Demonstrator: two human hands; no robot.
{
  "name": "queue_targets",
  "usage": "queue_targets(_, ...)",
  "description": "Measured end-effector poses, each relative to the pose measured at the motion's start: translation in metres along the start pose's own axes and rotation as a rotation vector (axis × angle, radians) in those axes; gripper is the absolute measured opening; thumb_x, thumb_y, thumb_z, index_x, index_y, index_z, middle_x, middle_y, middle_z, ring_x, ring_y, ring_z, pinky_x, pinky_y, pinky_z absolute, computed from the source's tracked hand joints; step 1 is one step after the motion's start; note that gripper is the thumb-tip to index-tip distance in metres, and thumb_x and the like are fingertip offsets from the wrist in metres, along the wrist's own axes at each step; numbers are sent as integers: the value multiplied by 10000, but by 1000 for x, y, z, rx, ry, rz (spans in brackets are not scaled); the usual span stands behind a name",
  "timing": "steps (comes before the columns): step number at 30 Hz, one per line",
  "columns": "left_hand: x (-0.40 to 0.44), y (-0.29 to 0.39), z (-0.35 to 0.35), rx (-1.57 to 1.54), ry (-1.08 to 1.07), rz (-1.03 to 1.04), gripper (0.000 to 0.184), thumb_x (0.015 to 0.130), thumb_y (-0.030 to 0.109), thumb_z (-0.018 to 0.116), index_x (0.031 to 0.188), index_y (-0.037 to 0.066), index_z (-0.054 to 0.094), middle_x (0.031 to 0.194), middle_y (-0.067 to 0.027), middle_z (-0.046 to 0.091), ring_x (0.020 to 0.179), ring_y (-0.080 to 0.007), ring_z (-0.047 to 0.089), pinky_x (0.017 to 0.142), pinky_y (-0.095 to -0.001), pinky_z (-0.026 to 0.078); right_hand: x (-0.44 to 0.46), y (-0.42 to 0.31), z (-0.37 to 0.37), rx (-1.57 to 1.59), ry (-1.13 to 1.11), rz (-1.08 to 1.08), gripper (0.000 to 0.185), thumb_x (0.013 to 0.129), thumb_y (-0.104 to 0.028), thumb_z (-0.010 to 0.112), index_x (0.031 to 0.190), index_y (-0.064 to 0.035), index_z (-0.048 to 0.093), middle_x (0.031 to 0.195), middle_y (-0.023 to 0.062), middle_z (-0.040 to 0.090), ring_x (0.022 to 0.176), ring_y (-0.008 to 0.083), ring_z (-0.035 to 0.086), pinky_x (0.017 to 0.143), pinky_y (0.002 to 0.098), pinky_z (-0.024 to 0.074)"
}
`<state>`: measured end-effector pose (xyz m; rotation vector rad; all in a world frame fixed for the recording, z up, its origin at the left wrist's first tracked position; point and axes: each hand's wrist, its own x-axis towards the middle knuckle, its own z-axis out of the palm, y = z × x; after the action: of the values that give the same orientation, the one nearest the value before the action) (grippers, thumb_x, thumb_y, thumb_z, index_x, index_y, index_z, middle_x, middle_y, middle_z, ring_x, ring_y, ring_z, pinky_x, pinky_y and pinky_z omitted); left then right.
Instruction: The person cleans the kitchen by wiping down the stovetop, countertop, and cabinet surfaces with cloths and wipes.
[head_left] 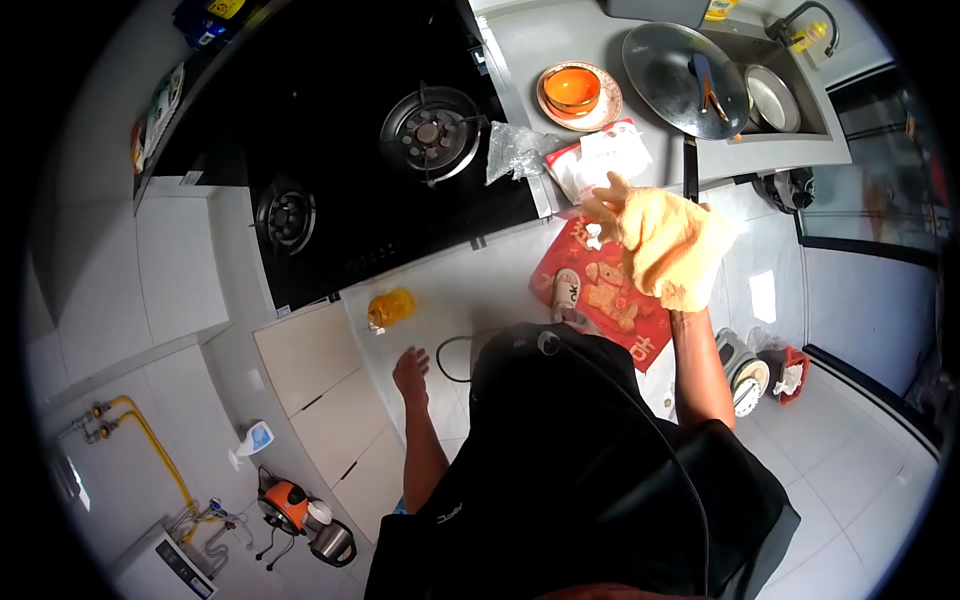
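Note:
A yellow-orange cloth hangs over my right hand, hiding most of it; the hand appears to hold the cloth at the counter's front edge. Just beyond it, the black handle of a pan sticks out over that edge. A large dark round lid with an upright knob covers the pan. My left hand hangs empty with its fingers apart, below a bottle of yellow oil on the floor.
An orange bowl sits on a plate beside a white-and-red packet and clear plastic. The black gas hob lies left, the sink right. Underfoot is a red mat. An orange appliance stands lower left.

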<state>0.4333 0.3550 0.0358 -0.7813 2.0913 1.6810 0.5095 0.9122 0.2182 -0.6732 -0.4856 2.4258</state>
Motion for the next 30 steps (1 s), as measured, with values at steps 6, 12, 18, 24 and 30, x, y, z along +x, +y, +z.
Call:
queue_targets(6,3,154,118,196,-204,372,356,1053,278,610,1246,-11,690,1025,-62,744,858,-115,678,745,-231,519,1,-4,-9,-1183,-128,-588,279,1044,-233,597,1230,-27,571,1086,76,681,991,212,675,864,338,559)
queue_targets(12,31,219,287,616,-558,929,262,978,200,671,1170,37,744,1257,-150,694,1019,-241,724,883,-325,558,-14,-5,-32,-273,123,-243,362,1053,-351,564,1223,-31,567,1193,116,649,1134,251,635,1025,406,511)
queue_targets(18,56,214,389,1036,-566,761,340,926,244,671,1241,136,741,1638,-134,367,1347,-330,553,1073,-434,488,-53,-32,-50,-574,151,-404,326,1053,-295,558,1264,-46,559,1191,104,642,1113,220,621,1014,384,506)
queue_targets(24,82,199,410,1023,-513,838,417,906,222,686,1273,27,668,1485,-95,542,1258,-311,609,1039,-430,504,-73,-28,-50,-513,259,-363,317,1044,-270,578,1261,-40,557,1189,106,640,1103,222,624,1003,382,512)
queue_targets(30,60,240,402,841,-456,912,357,898,244,703,1155,-3,725,1274,-132,685,1145,-339,667,985,-413,531,-51,-20,-44,-370,285,-345,311,1034,-245,598,1258,-34,555,1188,109,639,1092,224,627,992,381,519)
